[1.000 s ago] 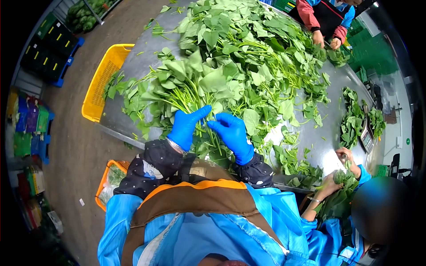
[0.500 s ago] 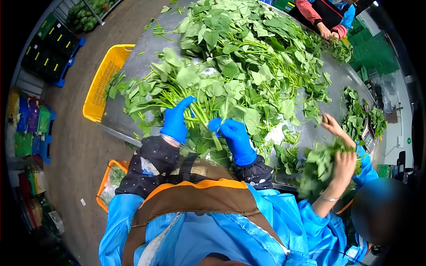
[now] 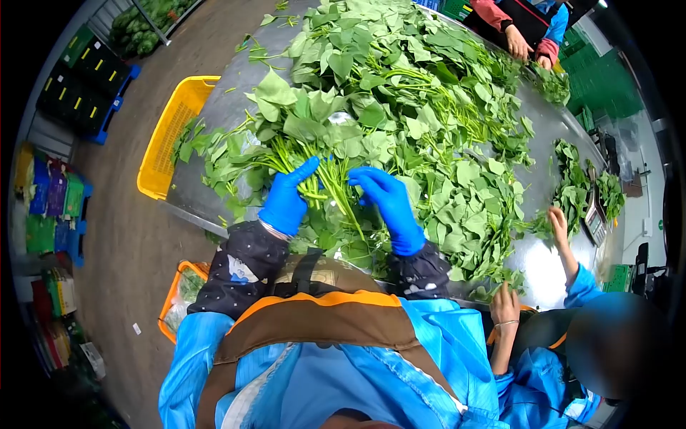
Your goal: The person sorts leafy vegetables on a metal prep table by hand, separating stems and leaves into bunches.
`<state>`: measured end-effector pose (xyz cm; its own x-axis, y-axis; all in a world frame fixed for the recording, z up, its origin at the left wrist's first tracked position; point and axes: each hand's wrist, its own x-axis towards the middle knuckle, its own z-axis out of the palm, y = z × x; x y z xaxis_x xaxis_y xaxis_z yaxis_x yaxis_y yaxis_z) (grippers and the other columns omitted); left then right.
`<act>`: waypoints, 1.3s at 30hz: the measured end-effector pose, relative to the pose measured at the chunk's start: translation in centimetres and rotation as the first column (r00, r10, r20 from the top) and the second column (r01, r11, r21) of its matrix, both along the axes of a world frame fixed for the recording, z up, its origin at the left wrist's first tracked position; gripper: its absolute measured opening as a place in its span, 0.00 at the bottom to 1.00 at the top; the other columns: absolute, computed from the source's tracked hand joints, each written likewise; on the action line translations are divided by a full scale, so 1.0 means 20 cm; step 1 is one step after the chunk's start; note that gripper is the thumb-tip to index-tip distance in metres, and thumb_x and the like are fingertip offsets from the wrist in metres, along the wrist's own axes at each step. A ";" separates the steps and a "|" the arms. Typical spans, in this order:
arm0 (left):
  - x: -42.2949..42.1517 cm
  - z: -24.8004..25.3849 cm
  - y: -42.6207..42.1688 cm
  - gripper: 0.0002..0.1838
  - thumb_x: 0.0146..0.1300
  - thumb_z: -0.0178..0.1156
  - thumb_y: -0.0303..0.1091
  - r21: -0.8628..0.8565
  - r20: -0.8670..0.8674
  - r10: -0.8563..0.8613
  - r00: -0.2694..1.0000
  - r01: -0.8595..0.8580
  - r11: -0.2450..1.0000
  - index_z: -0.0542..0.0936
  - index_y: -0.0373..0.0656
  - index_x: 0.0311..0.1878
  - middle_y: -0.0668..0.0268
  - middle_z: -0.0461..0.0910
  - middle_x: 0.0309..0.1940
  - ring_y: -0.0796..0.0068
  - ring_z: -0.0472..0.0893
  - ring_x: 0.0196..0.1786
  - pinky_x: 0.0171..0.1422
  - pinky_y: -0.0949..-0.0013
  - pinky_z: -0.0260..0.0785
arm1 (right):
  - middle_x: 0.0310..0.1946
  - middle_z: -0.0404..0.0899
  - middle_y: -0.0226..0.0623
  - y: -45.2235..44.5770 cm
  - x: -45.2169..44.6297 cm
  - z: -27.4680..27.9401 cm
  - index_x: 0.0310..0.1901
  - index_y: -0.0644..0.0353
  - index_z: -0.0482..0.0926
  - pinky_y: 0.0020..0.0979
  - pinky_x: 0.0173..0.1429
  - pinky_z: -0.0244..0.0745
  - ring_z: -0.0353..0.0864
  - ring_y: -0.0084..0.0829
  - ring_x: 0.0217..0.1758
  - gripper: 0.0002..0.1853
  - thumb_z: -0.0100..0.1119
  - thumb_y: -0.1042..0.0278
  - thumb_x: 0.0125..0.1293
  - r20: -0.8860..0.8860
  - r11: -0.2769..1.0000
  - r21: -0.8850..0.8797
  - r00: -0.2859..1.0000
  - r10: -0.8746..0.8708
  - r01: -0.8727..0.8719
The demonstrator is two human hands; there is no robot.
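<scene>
My left hand [image 3: 287, 200], in a blue glove, is closed around a bunch of leafy green stems [image 3: 304, 156]. The leaves fan out above the hand and the cut stem ends hang down to its right. Beside those stems is my right hand [image 3: 386, 207], also blue-gloved, with bent fingers parted from the thumb and nothing visible between them. Its fingertips come close to the stems; whether they touch, I cannot tell. A large pile of the same leafy greens [image 3: 443, 114] spreads over the metal table [image 3: 236, 89] behind and right of my hands.
A yellow crate [image 3: 161, 154] stands at the table's left edge, an orange basket [image 3: 171, 293] on the floor below. To my right a co-worker's hands [image 3: 505, 304] reach over the table near a scale [image 3: 594, 222]. Another person's hands [image 3: 518, 43] work at the far side.
My right hand has opened from a pinch on the stems and shifted slightly right. The co-worker at right has let go of a bunch, which now lies with the greens on the table.
</scene>
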<state>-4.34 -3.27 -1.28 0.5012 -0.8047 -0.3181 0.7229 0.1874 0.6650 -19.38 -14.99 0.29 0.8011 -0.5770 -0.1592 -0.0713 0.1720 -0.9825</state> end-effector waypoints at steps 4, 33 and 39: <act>-0.06 -0.02 0.00 0.14 0.59 0.56 0.30 0.041 -0.029 -0.074 0.997 0.075 0.996 0.74 0.36 0.48 0.62 0.78 0.41 0.72 0.79 0.42 0.47 0.72 0.71 | 0.31 0.79 0.30 0.07 0.09 -0.06 0.40 0.64 0.78 0.18 0.36 0.69 0.75 0.18 0.33 0.10 0.59 0.70 0.58 0.082 0.995 0.088 0.996 -0.042 0.035; 0.06 -0.12 0.05 0.10 0.60 0.54 0.30 0.186 0.320 -0.026 0.947 -0.036 0.982 0.77 0.34 0.41 0.63 0.79 0.32 0.74 0.77 0.33 0.39 0.74 0.70 | 0.31 0.78 0.30 0.04 -0.20 -0.20 0.41 0.62 0.76 0.22 0.40 0.69 0.74 0.20 0.32 0.10 0.53 0.70 0.58 -0.053 0.940 0.051 0.939 0.340 -0.337; 0.10 -0.01 0.05 0.10 0.60 0.55 0.29 0.099 0.037 0.063 0.997 -0.067 0.993 0.78 0.34 0.42 0.64 0.78 0.30 0.74 0.77 0.29 0.35 0.73 0.71 | 0.41 0.77 0.32 -0.05 -0.32 -0.12 0.51 0.57 0.74 0.24 0.43 0.71 0.76 0.24 0.37 0.21 0.54 0.77 0.53 -0.278 0.802 -0.452 0.916 0.289 -0.390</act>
<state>-2.38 -2.31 -1.58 0.5633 -0.7349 -0.3777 0.6881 0.1642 0.7068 -25.71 -15.96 -2.21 0.9441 -0.3150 -0.0969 -0.2234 -0.3958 -0.8908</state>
